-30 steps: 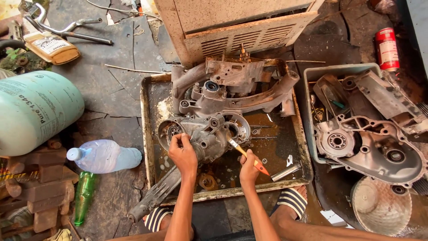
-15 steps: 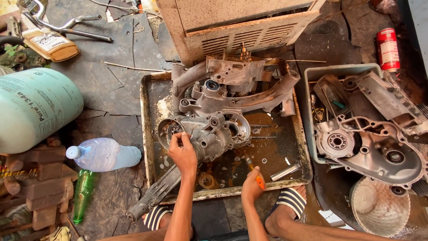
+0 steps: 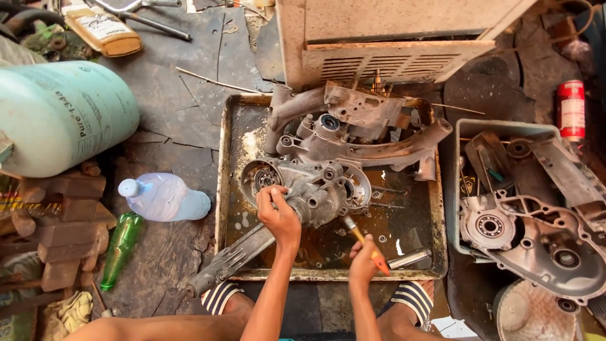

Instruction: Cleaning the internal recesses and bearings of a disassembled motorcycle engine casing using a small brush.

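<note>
A greasy metal engine casing lies in a shallow, oily metal tray on the floor. My left hand grips the casing at its lower left, close to a round bearing opening. My right hand holds a brush with an orange handle, its bristle end pointing up toward the casing's lower right edge. A long metal lever runs from the casing out over the tray's front left corner. My feet in striped sandals rest at the tray's near edge.
A pale green gas cylinder lies at the left, with a clear plastic bottle and a green glass bottle beside it. A grey tub at the right holds another engine cover. A red can stands far right. A beige box sits behind the tray.
My right hand drew back toward me with the brush, then brought its bristle end up to the casing again. My left hand has stayed on the casing.
</note>
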